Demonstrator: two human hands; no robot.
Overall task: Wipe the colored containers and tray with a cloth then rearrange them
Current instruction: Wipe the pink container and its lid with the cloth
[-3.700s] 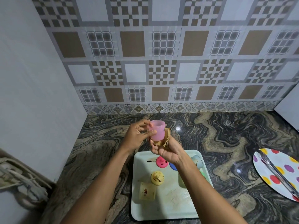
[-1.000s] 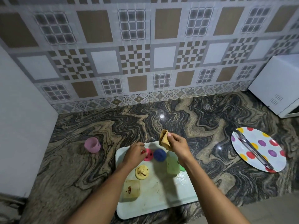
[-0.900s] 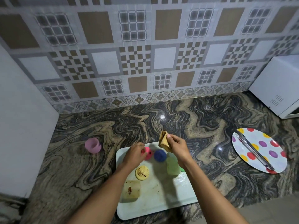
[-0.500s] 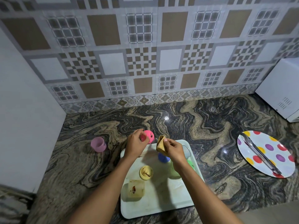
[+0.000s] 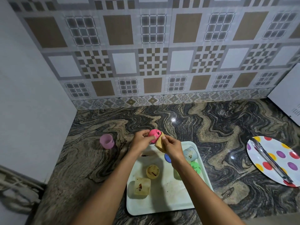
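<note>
My left hand [image 5: 140, 142] holds a hot-pink container [image 5: 153, 136] above the far edge of the pale tray [image 5: 164, 202]. My right hand [image 5: 172, 147] pinches a folded tan cloth [image 5: 159, 143] against the pink container's side. On the stained tray stand a yellow round container [image 5: 152, 171], a cream square one [image 5: 142, 186], a blue one [image 5: 167, 158] half hidden by my wrist, a green one [image 5: 195, 166] and a tipped pale-blue cup [image 5: 190, 153]. A lilac cup [image 5: 106, 141] stands alone on the counter to the left.
The dark marbled counter [image 5: 219, 130] runs to a tiled back wall. A polka-dot plate [image 5: 276, 161] with metal tongs [image 5: 269, 161] lies at the right. A white appliance [image 5: 290, 96] stands at the far right, a plain wall at the left.
The lilac cup was set down on the counter at the left. My left hand then picked the hot-pink container off the tray and lifted it; my right hand brought the cloth against it.
</note>
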